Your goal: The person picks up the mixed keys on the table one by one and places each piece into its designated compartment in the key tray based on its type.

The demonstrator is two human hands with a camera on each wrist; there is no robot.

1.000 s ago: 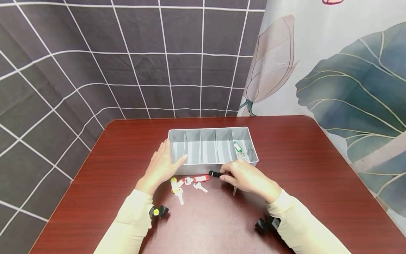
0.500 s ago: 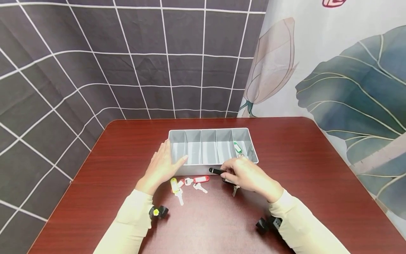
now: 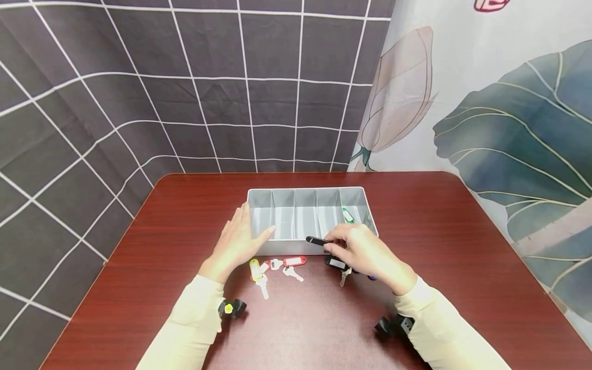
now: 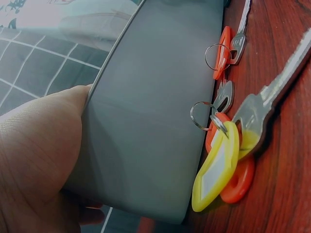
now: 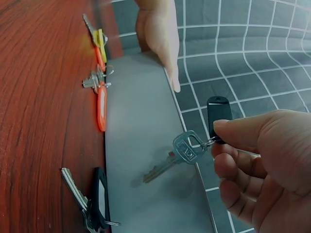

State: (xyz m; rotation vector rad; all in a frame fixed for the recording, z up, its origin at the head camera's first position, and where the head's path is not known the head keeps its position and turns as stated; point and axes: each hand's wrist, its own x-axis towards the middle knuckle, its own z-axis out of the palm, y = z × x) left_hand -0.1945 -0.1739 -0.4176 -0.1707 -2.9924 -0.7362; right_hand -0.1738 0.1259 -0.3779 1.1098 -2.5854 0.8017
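Observation:
Between the thumb and fingers of my right hand [image 3: 363, 249] is a black key tag [image 5: 218, 114], raised near the front rim of a grey divided box [image 3: 300, 249]. From its ring hangs a metal key [image 5: 187, 149], in front of the box wall in the right wrist view. My left hand [image 3: 236, 239] rests against the box's left end, fingers extended along the side and thumb over the front rim. A green key tag [image 3: 348, 215] lies in the rightmost compartment, partly hidden behind the right hand. Another black key tag [image 3: 336, 263] with its key lies on the table below that hand.
Along the box's front lie a yellow key tag [image 3: 255, 270], a red key tag [image 3: 294, 261] and another red tag [image 3: 264, 266], with keys. Blue bits [image 3: 372, 277] show beneath the right hand. A tiled-pattern cloth [image 3: 199, 103] hangs behind the table [image 3: 194, 200].
My right hand has lifted the black key tag from near the table up to the box's front rim, uncovering the other black tag and blue bits. The left hand stays on the box.

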